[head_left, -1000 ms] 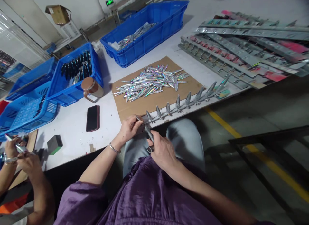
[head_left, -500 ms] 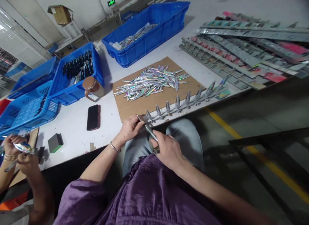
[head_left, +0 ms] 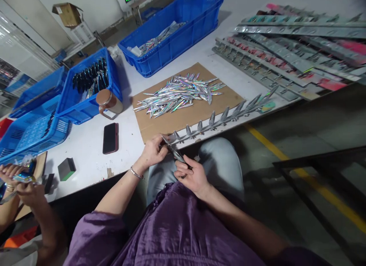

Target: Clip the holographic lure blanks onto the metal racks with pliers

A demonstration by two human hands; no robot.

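My left hand (head_left: 154,149) is closed at the near-left end of a long metal strip (head_left: 194,135), its fingertips pinched there. Several silver, fish-shaped pieces stand upright along this strip, which lies by the table's front edge. In my right hand (head_left: 193,174) is a dark, shiny metal hand tool (head_left: 177,154), pointing up and left to the left fingertips. The tool's exact kind and its tip are hard to make out. Just beyond the strip, a pile of silver, iridescent fish-shaped lure pieces (head_left: 177,94) lies on a cardboard sheet (head_left: 148,132).
Blue crates (head_left: 171,48) stand at the back and left. A mug (head_left: 110,104), a phone (head_left: 110,138) and a dark block (head_left: 66,169) lie left. Metal strips (head_left: 286,56) are stacked at right. A co-worker's hands (head_left: 25,186) hold a shiny piece at far left.
My right hand has turned over slightly, showing more of its fingers, and the tool has tilted with it. My left hand stays at the strip's end. The co-worker's hands shifted left.
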